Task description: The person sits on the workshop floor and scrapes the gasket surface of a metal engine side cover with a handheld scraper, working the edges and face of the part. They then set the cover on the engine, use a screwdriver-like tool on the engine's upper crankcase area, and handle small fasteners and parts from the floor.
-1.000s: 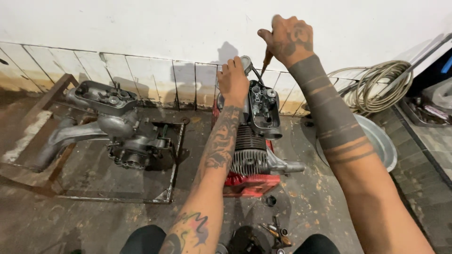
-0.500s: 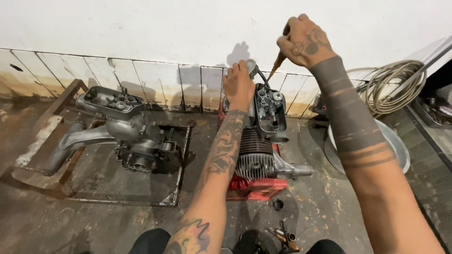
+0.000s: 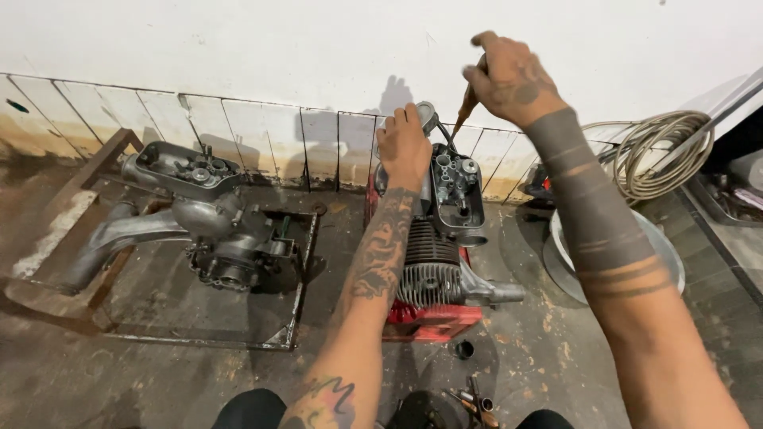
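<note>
right hand (image 3: 513,79) fisted on screwdriver (image 3: 467,107) handle, raised; shaft slants down-left toward open engine head (image 3: 455,187) directly below. left hand (image 3: 404,147) nearer, clamped on the head's far left edge. engine upright on red stand (image 3: 429,322), floor.

Screwdriver (image 3: 467,106) handle buried inside right hand (image 3: 513,79) fingers, tip lost behind engine (image 3: 445,230) rim, engine's left edge hidden under left hand (image 3: 404,147) fingers.

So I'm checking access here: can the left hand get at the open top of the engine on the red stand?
Probably yes: the left hand already rests on that engine, beside its open top, with nothing between them.
</note>
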